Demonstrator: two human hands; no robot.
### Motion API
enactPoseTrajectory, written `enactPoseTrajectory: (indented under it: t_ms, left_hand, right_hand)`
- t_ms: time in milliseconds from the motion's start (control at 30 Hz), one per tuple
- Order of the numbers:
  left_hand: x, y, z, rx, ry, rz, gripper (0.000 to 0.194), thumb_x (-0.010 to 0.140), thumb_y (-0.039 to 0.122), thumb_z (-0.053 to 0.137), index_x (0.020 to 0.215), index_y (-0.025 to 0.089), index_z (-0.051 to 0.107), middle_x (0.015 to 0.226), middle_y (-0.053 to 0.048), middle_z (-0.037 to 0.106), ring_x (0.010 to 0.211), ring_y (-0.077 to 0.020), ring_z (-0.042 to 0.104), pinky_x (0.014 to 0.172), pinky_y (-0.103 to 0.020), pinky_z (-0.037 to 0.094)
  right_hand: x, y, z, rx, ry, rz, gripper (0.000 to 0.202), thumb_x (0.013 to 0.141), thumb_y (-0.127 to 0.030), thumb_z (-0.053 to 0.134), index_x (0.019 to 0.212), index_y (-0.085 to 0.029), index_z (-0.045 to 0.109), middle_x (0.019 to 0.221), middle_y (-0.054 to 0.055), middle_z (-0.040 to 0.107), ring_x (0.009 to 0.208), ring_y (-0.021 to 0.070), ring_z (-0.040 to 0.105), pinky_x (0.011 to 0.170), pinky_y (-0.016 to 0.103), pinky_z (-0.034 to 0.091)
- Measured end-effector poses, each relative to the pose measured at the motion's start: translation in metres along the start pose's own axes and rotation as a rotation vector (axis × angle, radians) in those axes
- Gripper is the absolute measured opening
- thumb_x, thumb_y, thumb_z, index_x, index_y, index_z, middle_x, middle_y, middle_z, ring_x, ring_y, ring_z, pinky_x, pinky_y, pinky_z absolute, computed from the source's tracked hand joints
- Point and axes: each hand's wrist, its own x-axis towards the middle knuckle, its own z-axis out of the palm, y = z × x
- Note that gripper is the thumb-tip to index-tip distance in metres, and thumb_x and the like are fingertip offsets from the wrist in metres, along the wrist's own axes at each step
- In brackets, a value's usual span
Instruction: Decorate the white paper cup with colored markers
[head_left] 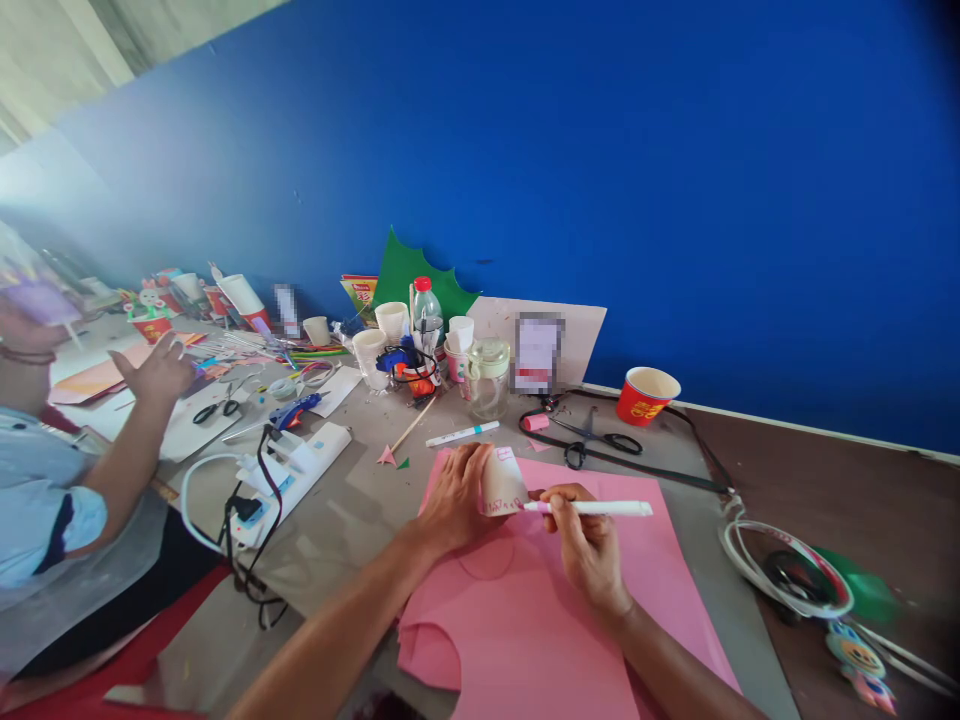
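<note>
My left hand [459, 500] is closed around a white paper cup [504, 482], holding it on its side above pink paper sheets [555, 600]. Pink marks show on the cup near its rim and its base. Between the fingers of my right hand [589, 545] is a white marker [615, 508], its tip at the cup's lower right edge. The pink sheets lie under both hands, with curved pieces cut from their left side. A second white marker [463, 434] lies just beyond the cup.
Scissors [600, 440], a red paper bowl [649, 397] and a glass jar [487, 380] stand or lie behind my hands. On the left are a power strip [300, 485], a blue glue gun [296, 410] and a co-worker's raised hand [161, 375]. Coiled cable [787, 570] lies right.
</note>
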Motion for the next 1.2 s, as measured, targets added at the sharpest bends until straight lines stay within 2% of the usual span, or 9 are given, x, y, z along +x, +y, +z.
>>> enactPoseTrajectory:
  t_ms: [333,533,667,933,1200]
  left_hand:
    - [0.0001,0.0008,-0.0009,0.013,0.021,0.015,0.082,0.071,0.036,0.075,0.138,0.018,0.03,0.127,-0.019,0.055,0.118,-0.0337,0.055,0.1,-0.051,0.045]
    - [0.0003,0.0003,-0.0016,0.038,0.025,0.038,0.084,0.07,0.036,0.077,0.137,0.018,0.03,0.125,-0.018,0.056,0.117,-0.0333,0.056,0.097,-0.05,0.047]
    - [-0.0006,-0.0016,-0.0011,0.032,0.032,0.064,0.088,0.069,0.037,0.077,0.139,0.018,0.027,0.127,-0.019,0.055,0.117,-0.0336,0.056,0.096,-0.051,0.048]
    - [-0.0007,-0.0006,-0.0011,0.012,0.035,0.053,0.086,0.07,0.037,0.077,0.14,0.018,0.029,0.127,-0.018,0.055,0.118,-0.033,0.055,0.097,-0.05,0.047]
    - [-0.0011,-0.0007,-0.0011,0.015,0.014,0.033,0.084,0.071,0.037,0.076,0.139,0.019,0.029,0.127,-0.018,0.055,0.119,-0.0332,0.055,0.099,-0.05,0.045]
  right_hand:
    - [-0.0015,0.0053,-0.0016,-0.017,-0.039,0.004,0.033,0.09,-0.049,0.056,0.074,-0.021,0.064,0.062,0.002,0.059,0.051,0.0138,0.047,0.047,0.027,0.041]
    - [0.0004,0.0064,-0.0031,-0.046,-0.018,-0.009,0.034,0.09,-0.05,0.055,0.074,-0.021,0.063,0.061,0.001,0.059,0.05,0.0131,0.046,0.046,0.025,0.039]
    - [0.003,0.0051,-0.004,-0.043,0.019,0.006,0.035,0.089,-0.05,0.056,0.071,-0.02,0.06,0.054,-0.002,0.053,0.049,0.0129,0.047,0.045,0.024,0.039]
    - [0.0029,0.0031,-0.0028,-0.051,0.013,-0.007,0.033,0.089,-0.047,0.056,0.07,-0.021,0.06,0.052,-0.002,0.05,0.046,0.0125,0.043,0.043,0.024,0.036]
    - [-0.0001,0.0026,-0.0023,-0.049,-0.013,0.009,0.03,0.089,-0.045,0.057,0.071,-0.02,0.06,0.058,-0.001,0.055,0.049,0.0125,0.045,0.045,0.025,0.039]
